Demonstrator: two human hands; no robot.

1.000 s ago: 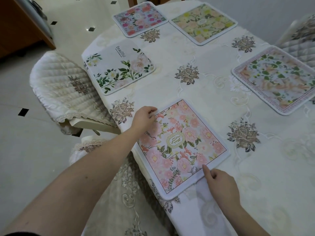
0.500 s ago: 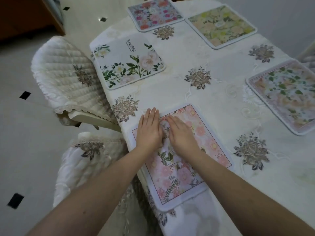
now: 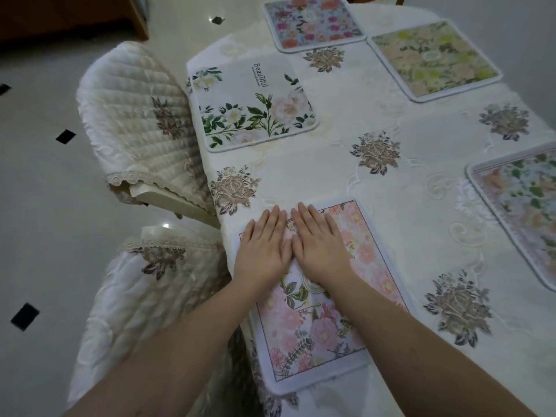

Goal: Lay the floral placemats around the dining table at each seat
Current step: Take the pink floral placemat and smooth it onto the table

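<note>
A pink floral placemat (image 3: 304, 332) lies at the near edge of the dining table (image 3: 391, 182), which wears a cream embroidered cloth. My left hand (image 3: 263, 248) and my right hand (image 3: 319, 243) rest flat on its far half, side by side, fingers together and stretched out, holding nothing. Further along the left edge lies a white placemat with green leaves (image 3: 255, 103). A blue-pink placemat (image 3: 313, 21) and a yellow-green placemat (image 3: 433, 60) lie at the far end. A pastel placemat (image 3: 523, 209) lies at the right edge, partly cut off.
Two chairs with quilted cream covers stand along the table's left side, the farther chair (image 3: 135, 121) by the white placemat and the nearer chair (image 3: 144, 296) by the pink one. Pale tiled floor (image 3: 45, 206) lies to the left. A wooden cabinet (image 3: 60, 16) stands at top left.
A second ago my hands held the pink placemat by its left edge and near corner. Both have since come together flat on its far half. The view has shifted slightly closer.
</note>
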